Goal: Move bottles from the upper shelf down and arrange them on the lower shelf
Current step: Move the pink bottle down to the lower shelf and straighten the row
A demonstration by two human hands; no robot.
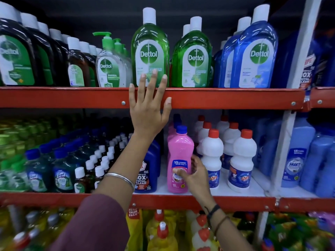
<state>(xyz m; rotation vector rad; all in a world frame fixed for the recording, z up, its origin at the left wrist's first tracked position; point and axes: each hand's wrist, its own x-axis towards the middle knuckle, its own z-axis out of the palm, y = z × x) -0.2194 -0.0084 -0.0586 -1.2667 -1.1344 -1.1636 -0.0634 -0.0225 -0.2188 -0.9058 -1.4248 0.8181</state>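
Observation:
A tall green Dettol bottle (149, 48) with a white cap stands at the front of the upper shelf (72, 96). My left hand (146, 109) is raised flat in front of the red shelf rail with its fingers spread. Its fingertips reach the bottle's lower label and it holds nothing. On the lower shelf (235, 201) a pink bottle (179, 147) with a blue cap stands upright. My right hand (196, 174) grips its lower right side, thumb on the front label.
A second green Dettol bottle (193, 55) and blue Dettol bottles (253, 51) stand to the right above. White red-capped bottles (243, 156) sit right of the pink one and a dark blue bottle (147, 171) to its left. A white upright post (290, 124) bounds the bay.

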